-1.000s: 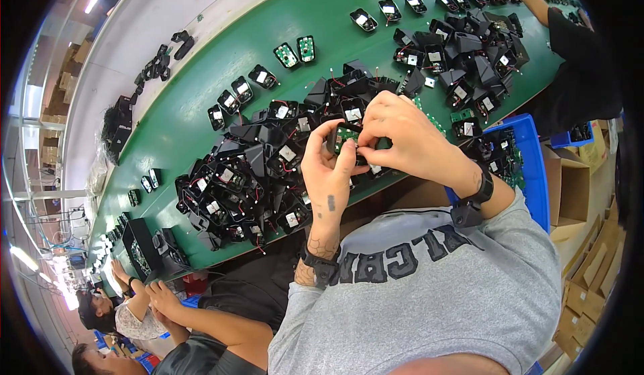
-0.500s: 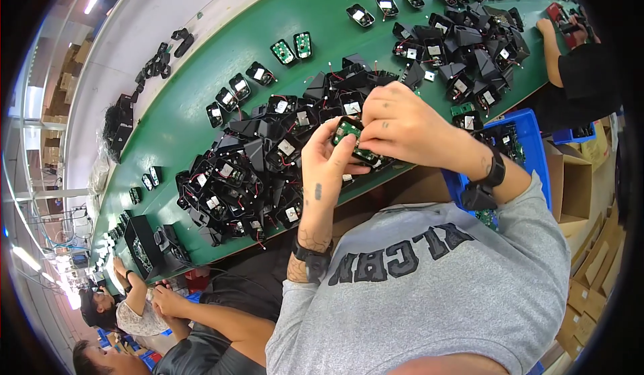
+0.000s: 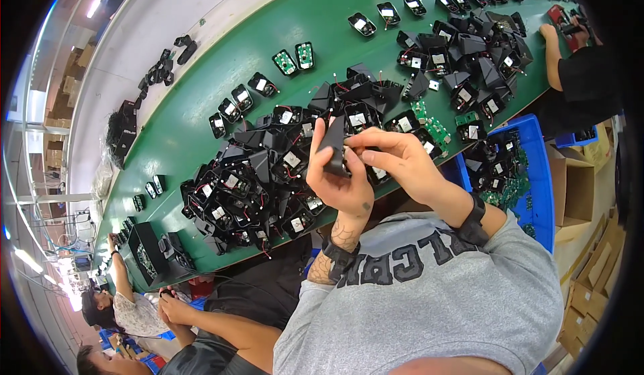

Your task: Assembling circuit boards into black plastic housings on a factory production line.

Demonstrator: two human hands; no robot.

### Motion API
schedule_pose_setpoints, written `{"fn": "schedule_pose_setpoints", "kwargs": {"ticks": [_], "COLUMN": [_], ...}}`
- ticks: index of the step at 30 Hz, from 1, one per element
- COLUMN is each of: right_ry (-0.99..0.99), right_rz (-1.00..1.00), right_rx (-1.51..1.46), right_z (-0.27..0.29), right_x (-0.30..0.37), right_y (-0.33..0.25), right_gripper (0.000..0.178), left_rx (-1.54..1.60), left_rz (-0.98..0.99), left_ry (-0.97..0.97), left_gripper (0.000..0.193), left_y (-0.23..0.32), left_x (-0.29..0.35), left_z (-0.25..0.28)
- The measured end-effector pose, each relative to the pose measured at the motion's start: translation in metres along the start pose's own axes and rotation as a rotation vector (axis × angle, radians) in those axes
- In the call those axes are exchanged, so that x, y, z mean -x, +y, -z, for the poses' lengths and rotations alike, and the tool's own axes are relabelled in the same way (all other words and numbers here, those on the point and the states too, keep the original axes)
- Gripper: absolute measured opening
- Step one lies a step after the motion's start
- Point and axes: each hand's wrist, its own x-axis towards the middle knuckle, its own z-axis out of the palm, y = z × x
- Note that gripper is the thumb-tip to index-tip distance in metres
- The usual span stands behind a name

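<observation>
My left hand [image 3: 350, 195] is wrapped round a black plastic housing [image 3: 333, 145], held up on its side above the near edge of the bench. The housing's smooth outer wall shows; most of its inside is turned toward my right hand [image 3: 410, 162]. Thumb and fingertips of that hand are pinched together at the housing's open side, and what lies between them is hidden. Beyond and left of my hands is a heap of similar housings [image 3: 258, 164] with red wires and white labels. Several green circuit boards [image 3: 433, 128] lie just past my right hand.
On the green bench [image 3: 201, 86] stand rows of open housings, two with green boards [image 3: 304, 56]. A second heap [image 3: 469, 53] lies at the right. The blue bin [image 3: 542, 180] at my right holds boards and housings. Co-workers sit at the lower left and far right.
The housing has turned from board-side up onto its side, so its green board no longer shows. My right hand has moved lower, to the housing's right side.
</observation>
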Motion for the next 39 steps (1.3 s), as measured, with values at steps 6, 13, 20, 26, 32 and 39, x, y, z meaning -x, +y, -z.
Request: {"fn": "schedule_pose_setpoints", "kwargs": {"ticks": [6,13,20,26,32,39], "right_ry": [-0.119,-0.42,-0.638,-0.243,-0.267,-0.633], "right_rz": [0.162,0.697,0.515,0.489,0.169,0.24], "right_rx": [0.731,1.052,1.322,1.678,1.906,1.679], "right_z": [0.021,0.04,0.032,0.084,0.103,-0.021], "right_x": [0.001,-0.041,-0.096,-0.236,-0.28,-0.304], "right_y": [-0.03,-0.066,-0.054,0.006,0.025,0.021], "right_gripper": [0.035,0.077,0.067,0.062,0.065,0.094], "left_rx": [0.387,0.598,0.43,0.36,0.29,0.334], "left_rz": [0.491,0.979,1.064,0.861,0.854,0.891], "left_ry": [-0.064,-0.294,-0.384,-0.232,-0.266,-0.035], "left_gripper": [0.035,0.041,0.07,0.06,0.05,0.042], "left_y": [0.008,0.003,-0.012,0.012,0.061,0.055], "left_x": [-0.013,-0.034,-0.042,-0.037,-0.013,0.006], "left_z": [0.004,0.025,0.05,0.082,0.144,0.158]}}
